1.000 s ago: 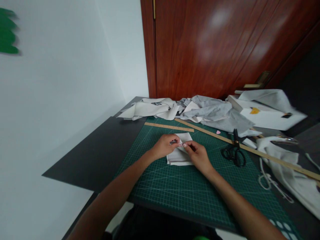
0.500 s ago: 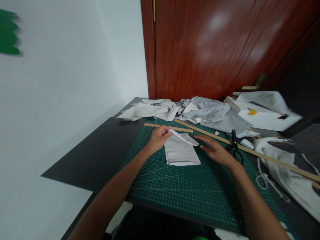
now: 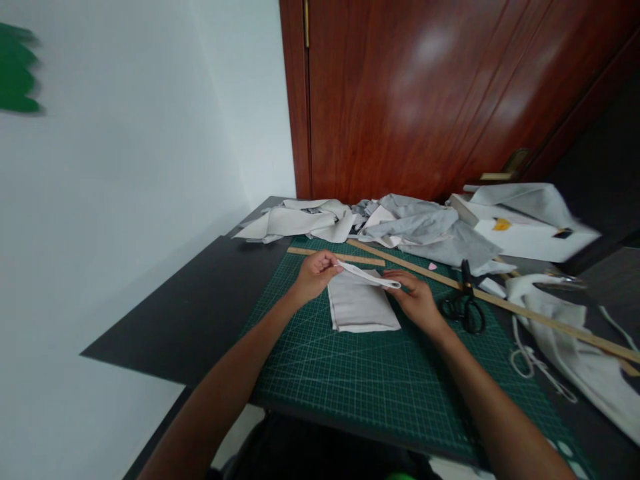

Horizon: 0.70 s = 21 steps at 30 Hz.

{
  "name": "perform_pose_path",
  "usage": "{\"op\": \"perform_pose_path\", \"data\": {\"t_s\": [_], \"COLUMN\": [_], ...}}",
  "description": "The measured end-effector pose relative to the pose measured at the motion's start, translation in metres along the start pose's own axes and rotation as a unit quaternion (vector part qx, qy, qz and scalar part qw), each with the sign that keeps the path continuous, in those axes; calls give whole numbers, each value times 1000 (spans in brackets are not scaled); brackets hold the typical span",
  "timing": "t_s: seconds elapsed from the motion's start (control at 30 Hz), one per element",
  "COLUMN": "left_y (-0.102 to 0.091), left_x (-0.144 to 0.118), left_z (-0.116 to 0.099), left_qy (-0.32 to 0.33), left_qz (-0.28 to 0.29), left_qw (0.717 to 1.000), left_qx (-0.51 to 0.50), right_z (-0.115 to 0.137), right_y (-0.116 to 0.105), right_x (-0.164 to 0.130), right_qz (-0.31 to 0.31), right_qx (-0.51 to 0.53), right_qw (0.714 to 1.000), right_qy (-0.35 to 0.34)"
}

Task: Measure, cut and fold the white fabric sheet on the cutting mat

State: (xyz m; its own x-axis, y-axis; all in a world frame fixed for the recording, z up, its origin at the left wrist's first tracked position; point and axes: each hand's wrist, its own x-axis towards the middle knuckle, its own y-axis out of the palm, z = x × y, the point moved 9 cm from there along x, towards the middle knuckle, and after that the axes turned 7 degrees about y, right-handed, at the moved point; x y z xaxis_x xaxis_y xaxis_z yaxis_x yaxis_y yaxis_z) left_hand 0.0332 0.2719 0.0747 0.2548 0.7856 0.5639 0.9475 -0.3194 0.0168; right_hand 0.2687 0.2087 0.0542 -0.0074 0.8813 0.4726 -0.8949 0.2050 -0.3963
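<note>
Hands meet over a piece of pale grey fabric (image 3: 361, 305) that lies just right of centre in the frame, on a green cutting mat (image 3: 380, 380) marked with a white grid. We see the left hand (image 3: 314, 273) at the fabric's upper left corner, its fingers curled closed and pinching one end of the lifted top edge. The right hand (image 3: 416, 300) sits at the upper right corner, its fingers bent and closed on the other end of that same edge, so the edge forms a thin raised band between the two hands. The rest of the fabric lies flat on the mat below.

Just above the left hand we see a short wooden ruler (image 3: 350, 257). A long wooden ruler (image 3: 525, 313) runs diagonally from the centre toward the right edge of the frame. Black scissors (image 3: 464, 301) rest on the mat just right of the right hand. A heap of grey and white cloth (image 3: 400, 227) lies along the mat's far side, before a dark red wooden door (image 3: 425, 93) in the upper right.
</note>
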Motion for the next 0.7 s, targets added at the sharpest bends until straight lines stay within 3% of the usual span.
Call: {"op": "perform_pose_path", "data": {"t_s": [0.23,0.4,0.63,0.7], "left_y": [1,5,12,12], "left_x": [-1,-2,-8,-9], "left_z": [-2,3,9,10], "left_qy": [-11,-13,-63,-74], "left_qz": [-1,-3,1,6], "left_qw": [1000,999,995,994], "left_qx": [-16,-37,-83,-81], "right_z": [-21,-16,-20,-21], "right_y": [-6,-1,-4,-2], "right_x": [-2,-5,-2,-1], "right_qz": [-57,-29,-82,-71], "right_qx": [39,110,118,129], "right_qw": [993,988,982,981], "right_qy": [97,102,122,127]}}
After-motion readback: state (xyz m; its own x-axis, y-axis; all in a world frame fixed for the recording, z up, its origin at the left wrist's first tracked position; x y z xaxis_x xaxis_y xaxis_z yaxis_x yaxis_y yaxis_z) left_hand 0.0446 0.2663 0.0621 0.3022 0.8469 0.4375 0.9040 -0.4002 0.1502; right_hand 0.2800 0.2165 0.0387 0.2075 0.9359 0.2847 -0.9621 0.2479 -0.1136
